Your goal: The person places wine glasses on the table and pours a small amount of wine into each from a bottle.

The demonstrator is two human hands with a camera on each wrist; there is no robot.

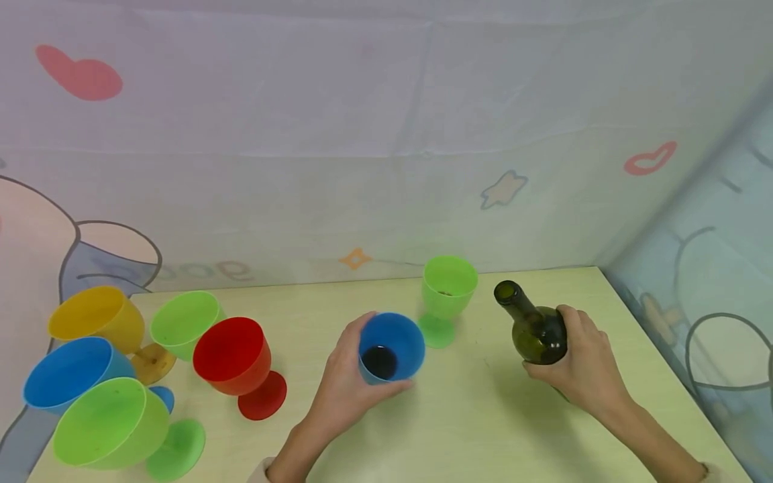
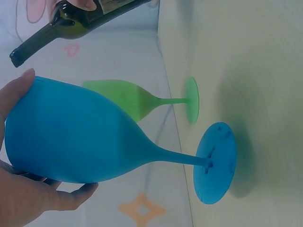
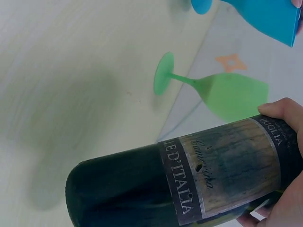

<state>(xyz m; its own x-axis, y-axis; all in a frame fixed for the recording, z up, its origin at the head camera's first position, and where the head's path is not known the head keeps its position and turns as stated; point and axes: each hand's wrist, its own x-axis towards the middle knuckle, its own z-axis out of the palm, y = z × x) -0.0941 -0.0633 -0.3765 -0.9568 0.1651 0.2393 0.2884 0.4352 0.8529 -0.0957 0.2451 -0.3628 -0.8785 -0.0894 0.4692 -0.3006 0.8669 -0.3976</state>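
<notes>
My left hand [image 1: 350, 379] grips the bowl of a blue goblet [image 1: 406, 335] near its rim, thumb on one side and fingers on the other. Dark content shows at the bottom of the cup. In the left wrist view the goblet's foot [image 2: 215, 163] is raised off the table. My right hand [image 1: 582, 365] holds a dark green wine bottle [image 1: 539, 335] around its upper body. The bottle's neck leans left, toward the goblet, and its labelled side shows in the right wrist view. Between and behind them a green goblet [image 1: 448, 288] stands upright, with small dark specks inside.
At the left of the table [image 1: 459, 429] several goblets stand close together: a red one [image 1: 232, 355], a yellow one [image 1: 99, 318], a blue one [image 1: 78, 372] and green ones, including a near one [image 1: 111, 422]. A printed cloth [image 1: 362, 134] hangs behind the table's back edge.
</notes>
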